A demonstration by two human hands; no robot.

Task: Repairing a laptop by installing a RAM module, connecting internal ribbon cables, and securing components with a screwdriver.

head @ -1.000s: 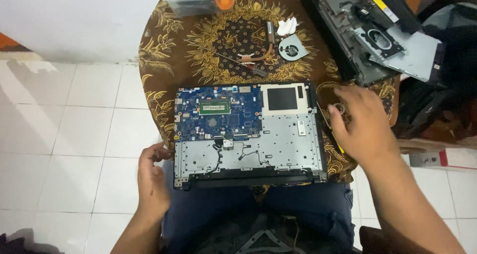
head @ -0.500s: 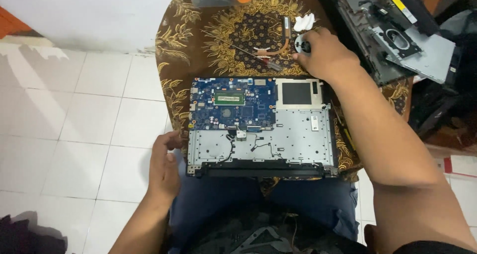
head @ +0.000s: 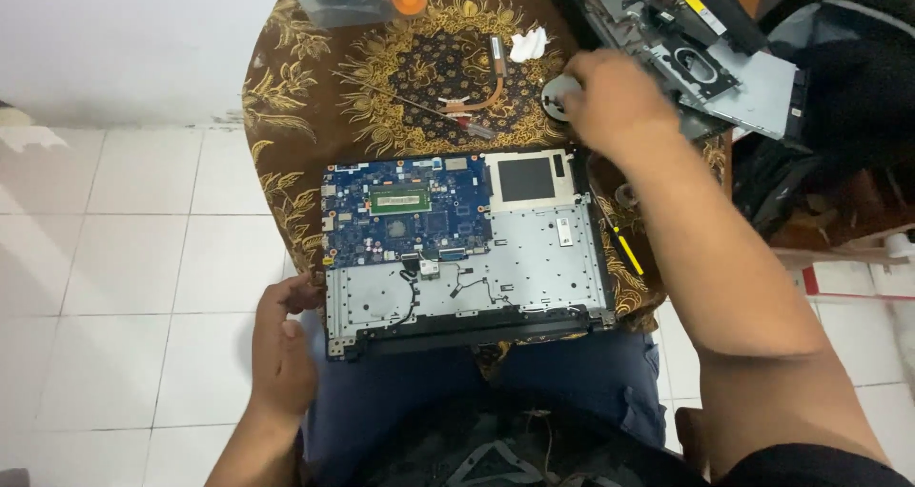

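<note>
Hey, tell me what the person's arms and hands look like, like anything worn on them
Both forearms are bare. The left hand and right hand wear no gloves, and no ring or watch shows. A dark sleeve edge shows on the right upper arm, at the frame's bottom.

Blue circuit board (head: pixel 405 211) — brown cloth (head: pixel 286 96), gold floral pattern — white floor tiles (head: pixel 124 258).

The single camera sits on the person's head and looks steeply down, from near, at the opened laptop (head: pixel 467 244) on the patterned cloth (head: pixel 295 115), with both forearms in frame.
</note>
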